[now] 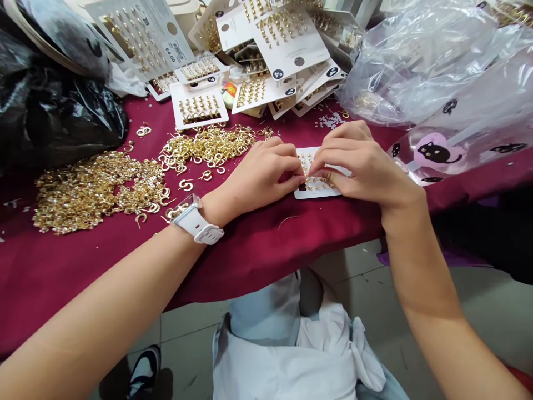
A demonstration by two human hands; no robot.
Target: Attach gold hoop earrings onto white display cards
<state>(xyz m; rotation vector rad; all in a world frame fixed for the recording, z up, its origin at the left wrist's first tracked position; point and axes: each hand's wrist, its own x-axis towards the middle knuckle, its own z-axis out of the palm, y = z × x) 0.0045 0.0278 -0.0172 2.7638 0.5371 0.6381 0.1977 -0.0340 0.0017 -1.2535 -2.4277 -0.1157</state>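
A white earring card [318,193] with rows of small gold earrings lies near the table's front edge, partly covered by both hands. My left hand [270,169] comes in from the card's left, thumb and forefinger closed together over it. From the right, my right hand [353,161] bends over the card with its fingertips pinched. The fingertips of both hands meet among the earrings at the card's left part. Whatever sits between them is too small and hidden to make out.
Loose gold hoop earrings [208,145] and a pile of sparkly gold earrings [95,191] lie left on the dark red cloth [266,250]. Filled earring cards [291,47] are heaped behind. A black plastic bag [58,111] stands left, clear plastic bags [416,61] right.
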